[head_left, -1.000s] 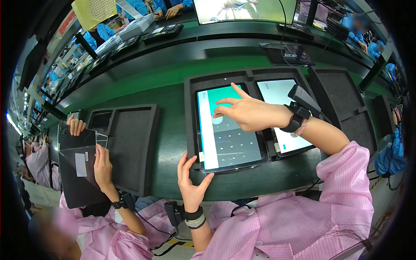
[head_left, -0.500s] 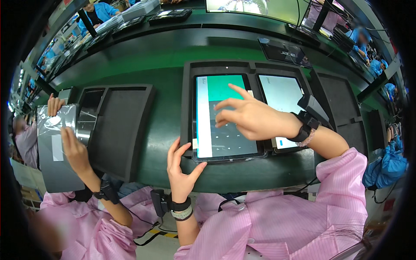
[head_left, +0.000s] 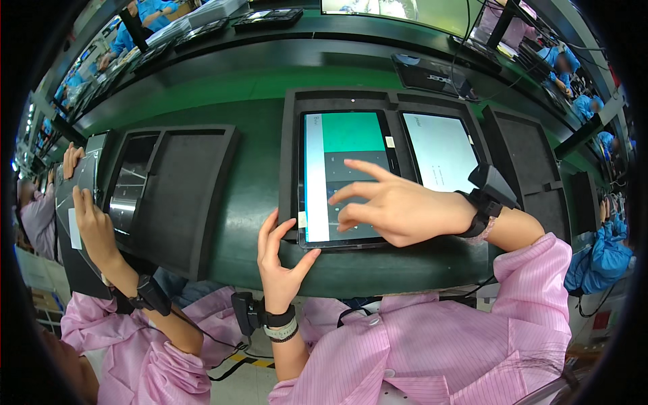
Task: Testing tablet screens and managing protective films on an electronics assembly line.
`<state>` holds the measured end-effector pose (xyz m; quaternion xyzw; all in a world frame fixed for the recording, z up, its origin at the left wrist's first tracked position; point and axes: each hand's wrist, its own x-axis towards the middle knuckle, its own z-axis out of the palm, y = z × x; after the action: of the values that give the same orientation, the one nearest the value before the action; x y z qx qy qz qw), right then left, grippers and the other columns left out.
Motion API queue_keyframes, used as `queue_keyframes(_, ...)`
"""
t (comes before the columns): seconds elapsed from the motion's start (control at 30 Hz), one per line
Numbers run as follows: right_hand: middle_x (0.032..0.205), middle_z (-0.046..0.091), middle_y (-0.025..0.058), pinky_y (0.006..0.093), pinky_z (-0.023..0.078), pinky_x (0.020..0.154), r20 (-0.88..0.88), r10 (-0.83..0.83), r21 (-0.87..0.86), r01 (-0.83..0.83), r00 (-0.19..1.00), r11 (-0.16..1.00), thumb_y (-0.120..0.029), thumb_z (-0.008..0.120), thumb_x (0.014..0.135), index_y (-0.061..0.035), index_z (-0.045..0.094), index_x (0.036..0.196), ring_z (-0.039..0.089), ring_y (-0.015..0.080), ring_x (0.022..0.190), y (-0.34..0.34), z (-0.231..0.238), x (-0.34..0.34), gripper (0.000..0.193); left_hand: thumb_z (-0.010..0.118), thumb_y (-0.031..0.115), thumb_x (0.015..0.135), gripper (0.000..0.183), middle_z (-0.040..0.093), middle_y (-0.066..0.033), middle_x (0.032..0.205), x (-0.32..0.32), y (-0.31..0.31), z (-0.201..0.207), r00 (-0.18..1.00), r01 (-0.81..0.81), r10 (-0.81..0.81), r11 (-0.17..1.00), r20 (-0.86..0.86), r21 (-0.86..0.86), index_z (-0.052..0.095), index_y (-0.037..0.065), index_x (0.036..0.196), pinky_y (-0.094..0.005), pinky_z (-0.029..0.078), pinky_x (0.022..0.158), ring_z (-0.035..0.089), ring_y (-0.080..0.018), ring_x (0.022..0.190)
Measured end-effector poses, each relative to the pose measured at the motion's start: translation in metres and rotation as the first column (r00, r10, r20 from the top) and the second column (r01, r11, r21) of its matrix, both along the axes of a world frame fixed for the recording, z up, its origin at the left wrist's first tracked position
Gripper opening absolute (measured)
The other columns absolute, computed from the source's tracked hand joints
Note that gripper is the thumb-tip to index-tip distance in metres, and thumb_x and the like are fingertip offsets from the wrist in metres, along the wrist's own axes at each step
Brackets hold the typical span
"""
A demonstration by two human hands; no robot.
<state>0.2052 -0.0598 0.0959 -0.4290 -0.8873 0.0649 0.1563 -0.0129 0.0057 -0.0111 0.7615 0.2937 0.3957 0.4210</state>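
Note:
A black-framed tablet (head_left: pixel 344 182) lies face up in the left compartment of a dark foam tray (head_left: pixel 291 145). Its lit screen shows a green block and a grey keypad. Over the keypad hovers my right hand (head_left: pixel 398 206), fingers spread and holding nothing; whether a fingertip touches the glass I cannot tell. My left hand (head_left: pixel 280 266) rests at the tablet's near left corner, thumb against the near edge and fingers stretched along the tray's side. A second tablet (head_left: pixel 442 152) with a pale screen fills the right compartment, its near part hidden by my right hand and wrist.
Another foam tray (head_left: pixel 182 196) stands at left, with a dark tablet (head_left: pixel 131 182) in it. Beside it a co-worker's hands (head_left: pixel 98 226) handle a grey film-covered panel. More foam trays (head_left: pixel 530 175) stand at right. A dark glossy panel (head_left: pixel 432 75) lies behind, below a monitor (head_left: pixel 391 7).
My right hand has shifted nearer to me over the keypad. My left hand stays at the corner. The co-worker's hands and grey panel have moved left.

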Motion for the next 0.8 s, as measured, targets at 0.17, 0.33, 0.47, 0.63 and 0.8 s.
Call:
queue_keyframes(0.17, 0.078, 0.063, 0.0025, 0.0483, 0.022, 0.105, -0.017, -0.066, 0.021, 0.066, 0.998, 0.998, 0.004, 0.048, 0.067, -0.0017, 0.051, 0.084, 0.051, 0.0227, 0.102, 0.001, 0.001, 0.007, 0.018, 0.075, 0.01, 0.061, 0.051, 0.042, -0.0152, 0.127, 0.0, -0.001, -0.001, 0.999, -0.04, 0.04, 0.999, 0.007, 0.021, 0.055, 0.004, 0.108, -0.037, 0.036, 0.094, 0.043, -0.0286, 0.116)
queue_keyframes(0.33, 0.081, 0.063, 0.0028, 0.0485, 0.023, 0.104, 0.004, -0.102, 0.023, 0.102, 0.995, 0.995, 0.005, 0.048, 0.066, -0.0022, 0.052, 0.085, 0.051, 0.0225, 0.102, 0.003, -0.004, 0.012, 0.021, 0.075, 0.01, 0.061, 0.051, 0.042, -0.0153, 0.127, 0.0, 0.001, -0.001, 0.999, -0.045, 0.045, 0.999, 0.001, 0.026, 0.055, 0.004, 0.107, -0.0369, 0.036, 0.094, 0.043, -0.0288, 0.116)
queue_keyframes(0.47, 0.086, 0.062, 0.0033, 0.0491, 0.023, 0.104, 0.064, -0.212, 0.1, 0.205, 0.975, 0.974, 0.004, 0.05, 0.065, -0.0032, 0.053, 0.088, 0.052, 0.0223, 0.101, 0.01, -0.004, 0.022, 0.025, 0.076, 0.01, 0.061, 0.051, 0.042, -0.0154, 0.127, 0.001, 0.003, -0.002, 0.999, -0.04, 0.04, 0.999, 0.007, 0.033, 0.056, 0.004, 0.107, -0.037, 0.036, 0.094, 0.044, -0.0288, 0.116)
queue_keyframes(0.63, 0.103, 0.058, 0.0069, 0.0468, 0.019, 0.105, 0.014, -0.487, 0.233, 0.47, 0.874, 0.851, 0.01, 0.039, 0.061, -0.0024, 0.047, 0.102, 0.048, 0.0257, 0.107, 0.038, -0.008, 0.081, 0.044, 0.076, 0.01, 0.06, 0.051, 0.042, -0.0154, 0.127, 0.001, 0.001, -0.001, 0.999, -0.046, 0.045, 0.999, 0.008, 0.025, 0.056, 0.003, 0.107, -0.0369, 0.036, 0.094, 0.044, -0.0287, 0.115)
queue_keyframes(0.8, 0.102, 0.062, 0.0062, 0.0466, 0.018, 0.105, 0.088, -0.588, 0.015, 0.589, 0.804, 0.808, 0.009, 0.036, 0.064, -0.0017, 0.044, 0.102, 0.046, 0.0256, 0.11, 0.052, -0.011, 0.116, 0.04, 0.076, 0.01, 0.06, 0.051, 0.042, -0.0154, 0.127, -0.001, 0.001, -0.001, 0.999, -0.045, 0.045, 0.998, 0.006, 0.043, 0.056, 0.003, 0.107, -0.0367, 0.037, 0.094, 0.044, -0.0286, 0.115)
